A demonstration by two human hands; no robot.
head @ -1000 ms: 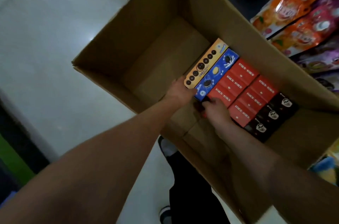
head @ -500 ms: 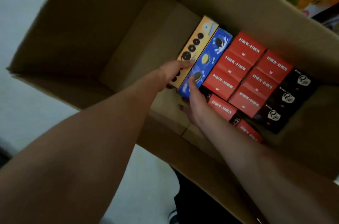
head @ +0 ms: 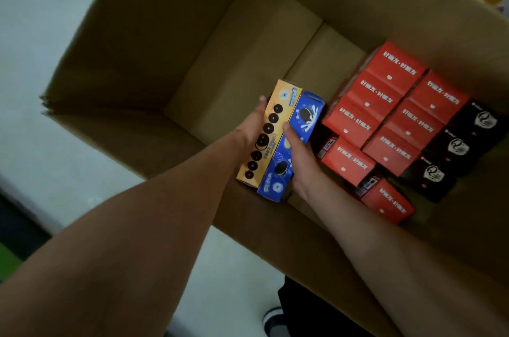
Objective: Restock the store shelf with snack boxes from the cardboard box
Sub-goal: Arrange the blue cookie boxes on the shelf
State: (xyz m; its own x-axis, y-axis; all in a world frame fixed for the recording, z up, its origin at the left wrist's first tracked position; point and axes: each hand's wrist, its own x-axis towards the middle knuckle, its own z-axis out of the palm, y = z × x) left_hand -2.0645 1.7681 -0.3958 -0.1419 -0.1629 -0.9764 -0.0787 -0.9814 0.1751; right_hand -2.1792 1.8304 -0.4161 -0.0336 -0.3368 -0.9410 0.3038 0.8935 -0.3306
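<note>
Gripping orange box and blue box | left hand fingers hidden | right hand thumb on top

Between the left hand and right hand were two long boxes: one orange box, one blue box. Right of the right hand lay eight red boxes and three black boxes.
</note>
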